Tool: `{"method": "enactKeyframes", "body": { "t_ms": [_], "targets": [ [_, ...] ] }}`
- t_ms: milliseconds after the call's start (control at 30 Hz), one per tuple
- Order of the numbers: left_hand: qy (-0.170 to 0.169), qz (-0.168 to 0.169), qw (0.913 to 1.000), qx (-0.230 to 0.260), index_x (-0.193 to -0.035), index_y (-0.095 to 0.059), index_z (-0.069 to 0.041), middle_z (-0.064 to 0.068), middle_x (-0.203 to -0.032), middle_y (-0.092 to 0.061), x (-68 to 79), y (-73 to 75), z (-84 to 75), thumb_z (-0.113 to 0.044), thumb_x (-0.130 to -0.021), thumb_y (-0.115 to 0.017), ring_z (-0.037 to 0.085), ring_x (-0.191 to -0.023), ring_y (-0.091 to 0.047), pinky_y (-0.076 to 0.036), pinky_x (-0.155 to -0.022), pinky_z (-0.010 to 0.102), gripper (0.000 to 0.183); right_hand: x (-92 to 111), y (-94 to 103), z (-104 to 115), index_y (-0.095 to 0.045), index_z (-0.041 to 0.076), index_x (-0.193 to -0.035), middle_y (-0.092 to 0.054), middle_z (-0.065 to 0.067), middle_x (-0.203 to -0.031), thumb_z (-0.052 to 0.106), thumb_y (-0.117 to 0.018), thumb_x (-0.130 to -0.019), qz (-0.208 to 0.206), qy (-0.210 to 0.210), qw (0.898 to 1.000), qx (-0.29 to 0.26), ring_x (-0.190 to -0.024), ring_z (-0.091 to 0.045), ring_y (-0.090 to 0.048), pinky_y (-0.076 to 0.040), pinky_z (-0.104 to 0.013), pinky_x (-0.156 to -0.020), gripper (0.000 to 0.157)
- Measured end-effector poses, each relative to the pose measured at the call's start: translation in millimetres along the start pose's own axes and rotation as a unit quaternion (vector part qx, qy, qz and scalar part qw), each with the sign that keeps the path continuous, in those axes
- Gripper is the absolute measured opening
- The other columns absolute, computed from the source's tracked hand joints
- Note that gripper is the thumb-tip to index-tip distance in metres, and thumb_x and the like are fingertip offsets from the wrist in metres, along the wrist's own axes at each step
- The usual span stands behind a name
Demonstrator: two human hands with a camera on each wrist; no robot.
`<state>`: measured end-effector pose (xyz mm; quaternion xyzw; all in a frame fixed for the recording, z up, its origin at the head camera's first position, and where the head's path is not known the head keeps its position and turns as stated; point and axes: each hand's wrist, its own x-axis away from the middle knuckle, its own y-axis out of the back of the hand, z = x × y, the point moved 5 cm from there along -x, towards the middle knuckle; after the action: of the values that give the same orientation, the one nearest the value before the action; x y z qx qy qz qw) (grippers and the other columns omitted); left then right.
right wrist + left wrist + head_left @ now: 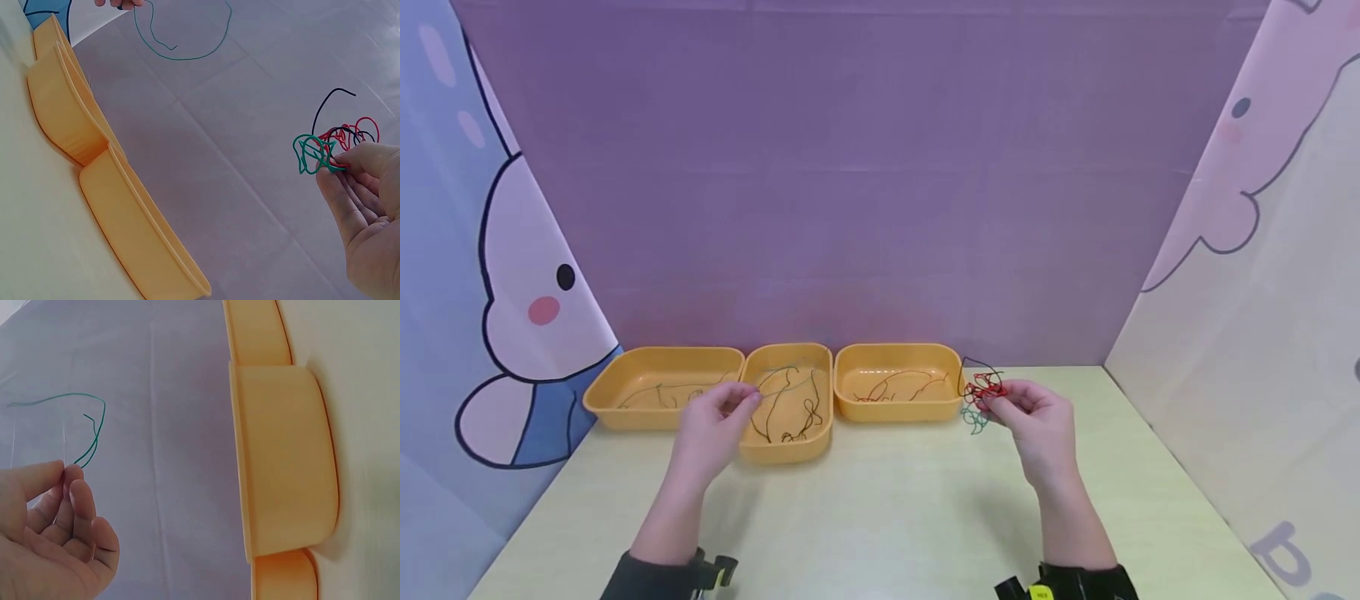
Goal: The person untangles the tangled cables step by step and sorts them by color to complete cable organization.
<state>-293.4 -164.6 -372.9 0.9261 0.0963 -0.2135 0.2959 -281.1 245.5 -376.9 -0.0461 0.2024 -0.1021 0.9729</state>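
Observation:
Between thumb and forefinger my left hand [711,429] pinches a thin green wire [103,415], which curves away from the fingertips. This hand is raised by the middle tray [786,452]. My right hand [1037,421] pinches a tangled bundle of wires [337,137], red, green and black, with one black end sticking up. It is held above the table just right of the right tray [898,412]. Loose dark wires [811,412] lie in the middle tray, and thin reddish wires [891,385] in the right one.
Three yellow trays stand side by side along the back of the pale table [880,517]. The left tray [640,419] also holds a few thin wires. A purple backdrop [880,167] rises behind, with printed cloth panels [1247,350] at both sides.

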Motion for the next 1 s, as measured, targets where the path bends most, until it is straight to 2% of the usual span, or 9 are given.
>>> {"method": "enactKeyframes", "body": {
  "t_ms": [200,367,567,1000],
  "targets": [
    [0.019,-0.024,0.9995,-0.010,-0.103,-0.068,-0.005,0.008,-0.091,-0.066,-5.5,7.2,17.2,-0.024,-0.096,-0.059,0.018,-0.082,-0.057,-0.049,-0.072,0.036,0.022,1,-1.2,-2,-0.062,-0.013,-0.094,-0.068,-0.018,-0.086,-0.008,-0.064,-0.085,0.002,0.002,1.000,0.006,-0.079,-0.034,-0.065,-0.056,-0.038,-0.071,0.010],
    [0.031,-0.039,0.9986,-0.020,-0.104,-0.068,-0.003,0.011,-0.091,-0.066,-13.7,16.7,27.1,-0.024,-0.096,-0.059,0.019,-0.083,-0.057,-0.048,-0.072,0.036,0.024,1,-0.9,-2,-0.062,-0.012,-0.094,-0.068,-0.018,-0.086,-0.007,-0.064,-0.086,0.002,0.001,1.000,0.016,-0.080,-0.034,-0.066,-0.056,-0.037,-0.071,0.010],
    [0.050,-0.044,0.9968,-0.044,-0.105,-0.067,-0.004,0.011,-0.092,-0.064,-28.3,28.7,41.4,-0.029,-0.097,-0.057,0.022,-0.082,-0.056,-0.047,-0.069,0.036,0.028,1,-1.5,-1,-0.062,-0.012,-0.094,-0.067,-0.018,-0.087,-0.007,-0.064,-0.085,0.005,0.003,1.000,0.014,-0.080,-0.034,-0.065,-0.056,-0.039,-0.071,0.010],
    [0.114,-0.041,0.9887,-0.089,-0.113,-0.063,-0.002,0.016,-0.101,-0.061,-54.4,59.2,73.8,-0.037,-0.099,-0.051,0.029,-0.089,-0.053,-0.047,-0.070,0.037,0.040,2,-3.7,0,-0.062,-0.011,-0.094,-0.068,-0.018,-0.087,-0.007,-0.064,-0.085,0.004,-0.001,1.000,0.020,-0.080,-0.034,-0.066,-0.055,-0.040,-0.072,0.010]
  ]
}}
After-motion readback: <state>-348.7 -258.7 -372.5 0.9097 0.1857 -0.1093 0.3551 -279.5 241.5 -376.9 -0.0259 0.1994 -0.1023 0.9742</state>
